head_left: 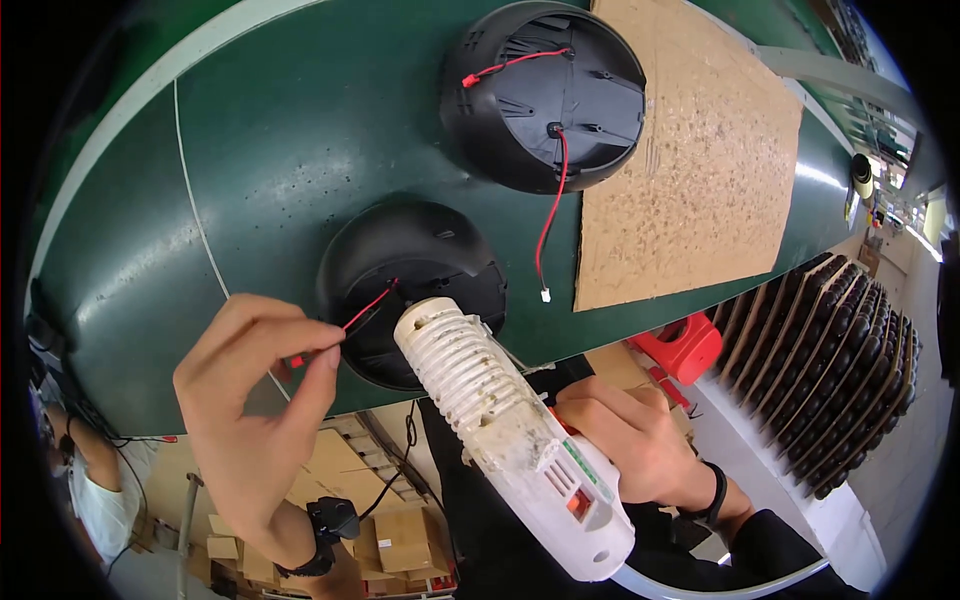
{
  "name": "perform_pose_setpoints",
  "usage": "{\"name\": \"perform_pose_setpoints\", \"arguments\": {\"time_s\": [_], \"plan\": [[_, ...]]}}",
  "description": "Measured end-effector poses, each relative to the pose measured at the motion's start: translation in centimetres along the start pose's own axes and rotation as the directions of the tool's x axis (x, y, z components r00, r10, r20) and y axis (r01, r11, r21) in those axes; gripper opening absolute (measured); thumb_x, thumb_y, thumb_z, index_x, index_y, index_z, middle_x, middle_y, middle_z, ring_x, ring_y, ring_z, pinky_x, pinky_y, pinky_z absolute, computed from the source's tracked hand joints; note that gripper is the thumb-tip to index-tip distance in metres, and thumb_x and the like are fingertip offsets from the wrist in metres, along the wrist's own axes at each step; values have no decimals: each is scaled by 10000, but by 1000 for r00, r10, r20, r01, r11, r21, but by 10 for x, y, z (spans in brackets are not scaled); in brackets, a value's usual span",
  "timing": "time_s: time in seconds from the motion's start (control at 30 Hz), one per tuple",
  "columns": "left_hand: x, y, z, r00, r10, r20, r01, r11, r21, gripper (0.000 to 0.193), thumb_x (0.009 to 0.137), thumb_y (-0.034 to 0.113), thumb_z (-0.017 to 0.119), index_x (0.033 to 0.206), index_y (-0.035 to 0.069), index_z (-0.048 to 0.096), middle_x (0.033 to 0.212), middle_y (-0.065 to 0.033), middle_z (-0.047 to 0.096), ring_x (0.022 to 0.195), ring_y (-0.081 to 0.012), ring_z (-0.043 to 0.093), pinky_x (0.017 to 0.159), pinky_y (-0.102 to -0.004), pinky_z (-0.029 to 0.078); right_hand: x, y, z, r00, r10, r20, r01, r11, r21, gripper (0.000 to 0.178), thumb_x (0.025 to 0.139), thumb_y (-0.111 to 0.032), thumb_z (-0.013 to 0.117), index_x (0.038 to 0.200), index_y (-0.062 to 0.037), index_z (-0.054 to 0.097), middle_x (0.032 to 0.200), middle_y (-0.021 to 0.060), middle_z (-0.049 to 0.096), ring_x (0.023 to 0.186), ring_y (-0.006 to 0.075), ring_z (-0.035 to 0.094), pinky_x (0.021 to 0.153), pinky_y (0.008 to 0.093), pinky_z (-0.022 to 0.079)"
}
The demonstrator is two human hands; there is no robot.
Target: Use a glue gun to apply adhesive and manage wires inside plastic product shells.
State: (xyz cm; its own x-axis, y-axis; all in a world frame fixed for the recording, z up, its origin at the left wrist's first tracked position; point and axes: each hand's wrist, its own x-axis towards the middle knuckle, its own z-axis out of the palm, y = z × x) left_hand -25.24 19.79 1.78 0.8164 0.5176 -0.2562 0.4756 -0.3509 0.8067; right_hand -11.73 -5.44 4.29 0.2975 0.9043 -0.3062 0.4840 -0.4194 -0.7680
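At the lower left of the frame, the left hand [260,400] pinches a thin red-and-black wire [371,305] between thumb and forefinger, its red connector [297,361] sticking out past the fingertips. The wire leads into the lower black housing [410,255], lying at the frame's centre on the green table [270,130]. Right of centre, the right hand [625,430] is wrapped round what looks like a white glue gun [510,440], barrel aimed up and left over that housing. The step appears to be gluing the wire at its exit; the next move calls for a steady tip and the lead held aside. The barrel blocks part of the housing, so contact cannot be told.

Around this, another person's arm [95,455] shows far left; at upper centre, a second black housing [540,100] overlaps a cardboard sheet [700,170], one lead dangling.
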Motion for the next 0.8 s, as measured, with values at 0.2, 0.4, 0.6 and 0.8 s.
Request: {"name": "perform_pose_setpoints", "arguments": {"time_s": [0.2, 0.4, 0.6, 0.8], "plan": [[-5, -5, 4, 998, -15, 54, 12, 999, 38, 197, 695, -98, 721, 848, 25, 734, 810, -57, 646, 686, -144, 597, 561, -257, 443, 2, 1, -2, 1000, 1, -14, -1, 1000, -9, 248, 742, -104, 736, 940, -26, 610, 882, 78, 594, 603, 219, 603, 484, 306, 495], [0, 1, 0, 996, -25, -81, 26, 1000, 14, 172, 709, -89, 724, 840, 23, 733, 819, -62, 645, 675, -139, 578, 578, -257, 444, -2, -5, -6, 999, 29, 34, -30, 999, 29, 323, 733, -111, 753, 1012, -12, 624, 914, 85, 607, 624, 237, 622, 507, 306, 519], [-13, 3, 37, 903, -108, -416, 43, 986, -161, 203, 752, -57, 722, 939, 20, 699, 891, -89, 636, 787, -155, 583, 617, -255, 445, -4, -12, -13, 999, 36, 15, -37, 992, 122, 408, 735, -131, 773, 1086, 15, 624, 1106, 126, 661, 822, 240, 704, 552, 288, 543], [-93, -2, 67, 911, -412, 15, 377, 818, -435, 89, 844, 42, 720, 923, 12, 691, 758, -46, 666, 627, -97, 610, 549, -232, 455, -6, -11, -28, 992, 67, 108, -80, 990, 116, 414, 753, -152, 775, 1095, 22, 619, 1158, 143, 663, 892, 247, 712, 619, 290, 574]]}}
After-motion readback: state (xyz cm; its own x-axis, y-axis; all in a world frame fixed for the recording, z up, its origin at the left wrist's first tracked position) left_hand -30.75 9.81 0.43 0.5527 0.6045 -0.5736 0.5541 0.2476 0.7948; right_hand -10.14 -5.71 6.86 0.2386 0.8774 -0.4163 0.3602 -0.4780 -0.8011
